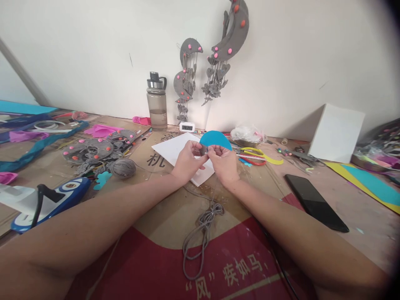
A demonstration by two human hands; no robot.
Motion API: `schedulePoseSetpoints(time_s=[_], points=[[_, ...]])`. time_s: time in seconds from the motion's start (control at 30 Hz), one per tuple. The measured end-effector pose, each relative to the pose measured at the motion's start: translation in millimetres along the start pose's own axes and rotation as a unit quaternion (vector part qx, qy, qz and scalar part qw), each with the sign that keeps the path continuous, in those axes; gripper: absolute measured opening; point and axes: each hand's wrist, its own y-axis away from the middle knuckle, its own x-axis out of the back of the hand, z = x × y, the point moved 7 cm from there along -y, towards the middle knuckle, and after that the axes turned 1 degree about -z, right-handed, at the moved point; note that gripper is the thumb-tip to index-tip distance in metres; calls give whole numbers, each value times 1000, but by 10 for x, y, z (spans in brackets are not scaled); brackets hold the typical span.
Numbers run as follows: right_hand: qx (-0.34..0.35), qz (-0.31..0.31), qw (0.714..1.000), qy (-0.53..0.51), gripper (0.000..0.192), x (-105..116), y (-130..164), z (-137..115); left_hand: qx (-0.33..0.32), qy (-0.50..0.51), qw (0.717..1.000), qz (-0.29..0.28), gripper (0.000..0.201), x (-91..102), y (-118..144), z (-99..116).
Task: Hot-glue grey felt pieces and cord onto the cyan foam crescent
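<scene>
Grey yarn [203, 227] loose at 6 o'clock. Left hand [187, 161] and right hand [224, 163] together, both pinching blue foam semicircle [215, 139] at 12 o'clock.

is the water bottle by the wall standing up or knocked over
Upright. The water bottle stands on its base against the wall, dark lid on top, left of the hanging grey moon decorations.

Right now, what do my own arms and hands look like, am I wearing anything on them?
Both forearms are bare right to the frame's bottom edge: no sleeves, gloves, watch or bracelet show. The left hand and right hand show no rings, though the fingers are too small to be sure. No markings show on either arm.
</scene>
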Motion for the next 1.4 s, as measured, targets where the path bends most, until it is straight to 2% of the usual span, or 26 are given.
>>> schedulePoseSetpoints(time_s=[0.17,0.33,0.47,0.73,0.9,1.27,1.4], points=[[121,-56,987,85,17,-53,82,-149,5,-51,999,12,24,51,-19,-67],[145,-67,984,81,10,-47,105,-192,41,-7,999,9,20,45,-20,-59],[130,-64,987,72,8,-32,62,-167,74,46,996,8,20,40,-6,-44],[84,-62,994,15,12,-15,-3,-60,88,94,992,-4,22,28,-2,-64],[71,-62,996,-10,11,-16,-9,-44,84,111,990,-15,20,16,-9,-66],[49,-60,997,16,13,-16,-1,-53,83,127,988,-25,23,7,-8,-82],[40,-78,996,-5,15,-52,-15,-6,82,137,987,-34,23,-4,-7,-75]])
